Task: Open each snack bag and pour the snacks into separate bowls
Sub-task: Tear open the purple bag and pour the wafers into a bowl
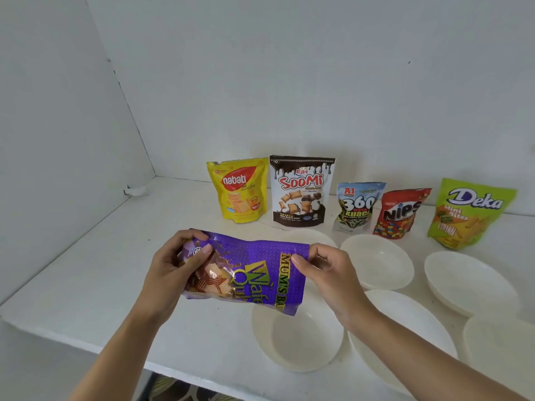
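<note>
Left hand [173, 264] curls round the bottom of the purple wafer bag [254, 270]; right hand [327, 273] pinches its top edge; bag held sideways in the air, over a white bowl [298, 340] on the table [101, 285].

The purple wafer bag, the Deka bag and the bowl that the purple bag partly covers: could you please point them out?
purple wafer bag [260, 259], head view, purple front panel.
Deka bag [472, 212], head view, middle of the green front.
bowl [301, 342], head view, bare inner floor.
</note>
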A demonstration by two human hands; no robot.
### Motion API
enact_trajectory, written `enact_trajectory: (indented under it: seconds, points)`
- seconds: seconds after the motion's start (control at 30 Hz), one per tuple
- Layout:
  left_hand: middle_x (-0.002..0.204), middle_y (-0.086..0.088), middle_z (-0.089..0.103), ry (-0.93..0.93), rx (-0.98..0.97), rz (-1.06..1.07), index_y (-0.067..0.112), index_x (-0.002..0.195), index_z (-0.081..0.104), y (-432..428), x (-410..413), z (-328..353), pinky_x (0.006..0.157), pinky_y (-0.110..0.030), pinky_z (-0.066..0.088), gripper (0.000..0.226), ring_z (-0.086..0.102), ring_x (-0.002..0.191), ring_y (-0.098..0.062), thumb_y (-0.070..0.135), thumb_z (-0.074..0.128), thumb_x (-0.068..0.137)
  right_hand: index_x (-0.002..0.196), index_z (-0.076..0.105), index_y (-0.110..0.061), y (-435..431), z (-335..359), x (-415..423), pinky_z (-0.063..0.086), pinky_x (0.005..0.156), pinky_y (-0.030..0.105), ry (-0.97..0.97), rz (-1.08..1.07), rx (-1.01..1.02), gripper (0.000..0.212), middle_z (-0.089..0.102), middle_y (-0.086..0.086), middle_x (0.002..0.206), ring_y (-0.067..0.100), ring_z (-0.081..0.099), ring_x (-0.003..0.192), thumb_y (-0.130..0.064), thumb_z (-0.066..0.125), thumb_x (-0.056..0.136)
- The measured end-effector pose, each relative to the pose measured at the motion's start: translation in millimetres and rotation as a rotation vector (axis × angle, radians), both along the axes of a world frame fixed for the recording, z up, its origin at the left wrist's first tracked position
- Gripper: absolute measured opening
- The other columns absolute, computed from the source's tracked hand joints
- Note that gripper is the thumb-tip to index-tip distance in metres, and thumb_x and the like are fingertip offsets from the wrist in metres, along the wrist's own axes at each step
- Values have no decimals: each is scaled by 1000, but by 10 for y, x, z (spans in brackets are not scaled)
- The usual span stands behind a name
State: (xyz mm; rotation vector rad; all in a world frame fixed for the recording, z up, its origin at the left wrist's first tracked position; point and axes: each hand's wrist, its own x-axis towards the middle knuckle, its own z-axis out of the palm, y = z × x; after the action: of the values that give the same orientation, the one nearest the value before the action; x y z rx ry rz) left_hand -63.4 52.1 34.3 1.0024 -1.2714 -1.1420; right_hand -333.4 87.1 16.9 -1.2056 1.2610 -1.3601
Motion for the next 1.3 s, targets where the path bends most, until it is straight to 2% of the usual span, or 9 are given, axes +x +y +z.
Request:
enact_trajectory:
  seconds: [0.1,0.27,0.4,0.6,0.67,0.77,0.9,1.07,1.3]
  points:
    - [98,-10,68,-60,2,0,12,99,66,5,-19,47,63,-36,60,15,72,82,-24,14,71,84,68,48,5,58,-115,-4,37,69,33,-53,-8,53,40,58,13,66,18,51,66,-15,76,87]
    - [99,-11,71,-117,-22,-41,11,102,68,18,-73,57,62,-31,60,14,73,89,-25,9,71,88,72,43,7,104,-243,33,41,76,42,-117,-65,95,63,54,35,79,25,51,73,-45,78,68]
    - [99,-7,73,-161,-34,-64,8,105,67,24,-128,37,62,-25,58,15,74,91,-21,7,69,90,70,48,4,170,-318,55,44,79,44,-170,-139,141,48,62,32,84,28,57,76,-32,79,77]
    - [96,-5,73,-130,-73,-79,8,103,67,14,-176,83,64,-27,60,16,74,91,-21,9,69,88,81,73,-1,193,-301,-30,55,86,48,-85,-232,119,15,75,13,83,37,70,87,-13,73,89]
    - [98,-5,73,-132,-77,-87,10,102,68,1,-179,104,65,-28,61,15,74,93,-22,11,69,87,79,71,1,191,-315,-44,53,82,46,-64,-204,121,18,73,20,83,40,66,82,-14,74,89]
    - [100,-3,73,-165,-73,-103,12,101,69,-38,-165,100,66,-30,62,13,72,99,-24,11,69,88,75,64,5,210,-331,-56,45,78,41,-41,-170,135,27,62,33,82,27,56,74,-16,75,88]
    - [102,-4,72,-156,-80,-111,12,102,69,-70,-202,113,68,-33,63,13,72,100,-26,9,69,90,80,66,1,203,-281,-52,51,74,39,-59,-241,112,24,72,15,81,25,68,79,-19,72,91]
    - [106,-4,72,-211,-90,-154,16,101,71,-149,-195,175,70,-35,63,15,70,105,-28,6,70,90,79,64,7,227,-326,-38,54,94,56,-105,-176,189,25,71,23,86,27,66,83,-13,70,92]
    - [109,-2,72,-207,-93,-138,17,106,69,-163,-237,233,71,-40,64,16,69,108,-28,11,69,91,84,65,1,227,-239,-3,54,86,56,-131,-305,62,23,72,18,85,31,66,80,-17,64,97]
